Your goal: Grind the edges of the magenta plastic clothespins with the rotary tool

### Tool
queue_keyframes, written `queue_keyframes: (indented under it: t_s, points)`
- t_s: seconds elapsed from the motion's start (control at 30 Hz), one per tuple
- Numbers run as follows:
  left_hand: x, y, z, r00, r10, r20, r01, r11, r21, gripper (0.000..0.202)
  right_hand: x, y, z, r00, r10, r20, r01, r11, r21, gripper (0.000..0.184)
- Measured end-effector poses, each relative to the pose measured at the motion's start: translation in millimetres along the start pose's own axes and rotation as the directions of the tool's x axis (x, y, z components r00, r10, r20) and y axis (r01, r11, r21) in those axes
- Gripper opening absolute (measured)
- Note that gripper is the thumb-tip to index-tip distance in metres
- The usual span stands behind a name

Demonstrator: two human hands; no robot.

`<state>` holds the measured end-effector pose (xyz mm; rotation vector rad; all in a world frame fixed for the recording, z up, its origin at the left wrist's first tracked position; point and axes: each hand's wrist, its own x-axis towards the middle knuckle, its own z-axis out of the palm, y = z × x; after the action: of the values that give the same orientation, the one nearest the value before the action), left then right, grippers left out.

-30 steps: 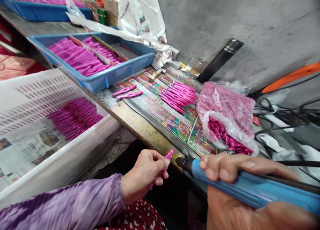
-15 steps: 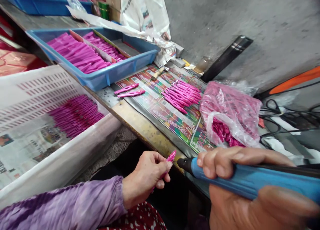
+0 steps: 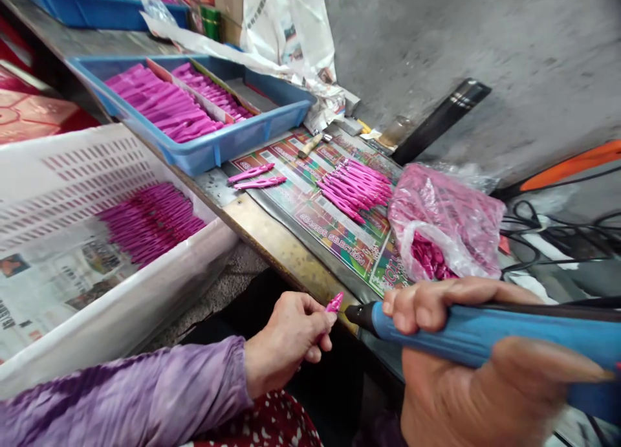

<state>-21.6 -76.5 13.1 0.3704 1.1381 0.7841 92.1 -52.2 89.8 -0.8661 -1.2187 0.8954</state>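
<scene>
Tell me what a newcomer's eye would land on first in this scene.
The vivid magenta plastic pieces grab attention first, heaped in a blue tray at the back, a white crate at the left and a clear plastic bag at the right. In the foreground, the right hand grips a blue corded hand tool, its black tip close to a magenta piece held in the left hand.

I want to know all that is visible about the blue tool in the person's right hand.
The blue cylindrical handheld power tool has a smooth, plastic-looking body, a tapered black nose and a dark strip along its top. It lies roughly level, gripped in the right hand, nose pointing left, close to a small pink piece.
</scene>
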Motion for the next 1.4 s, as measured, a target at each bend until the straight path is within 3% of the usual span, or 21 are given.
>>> queue_keyframes:
  t_s: [0.57, 0.77, 0.97, 1.1, 1.3, 1.37, 1.4]
  points:
    - [0.5, 3.7, 0.9, 1.000, -0.020, -0.003, 0.020, 1.000, -0.012, 0.031, 0.0, -5.9, 5.0, 0.996, 0.027, 0.087, -0.029, 0.999, 0.018, 0.043]
    - [0.2, 4.1, 2.1, 1.000, -0.017, -0.021, 0.017, 1.000, -0.004, 0.031, -1.1, -2.8, 12.0, 0.999, 0.010, 0.032, -0.009, 1.000, -0.019, 0.043]
    - [-2.8, 5.7, 3.5, 0.998, -0.014, -0.056, 0.015, 1.000, 0.023, 0.032, -3.0, 3.4, 14.7, 0.995, -0.015, 0.094, 0.020, 0.998, -0.059, 0.039]
    - [-0.5, 6.8, 1.9, 0.999, -0.014, -0.030, 0.014, 1.000, 0.021, 0.030, -7.6, 3.4, 11.3, 0.998, -0.008, 0.066, 0.012, 0.998, -0.056, 0.043]
    - [2.2, -4.5, -6.5, 0.998, 0.040, 0.045, -0.044, 0.995, 0.094, 0.024, -8.9, -2.0, -8.0, 1.000, 0.006, 0.008, -0.006, 1.000, 0.013, 0.053]
    - [0.2, -4.2, -14.7, 0.990, 0.123, 0.064, -0.134, 0.968, 0.211, 0.018, -6.2, 0.7, -20.3, 0.999, -0.028, 0.025, 0.027, 0.998, 0.051, 0.051]
    - [-1.0, -1.1, -20.6, 0.974, 0.217, 0.066, -0.227, 0.930, 0.290, 0.017, -4.9, 2.9, -26.2, 0.997, -0.064, 0.044, 0.061, 0.995, 0.074, 0.049]
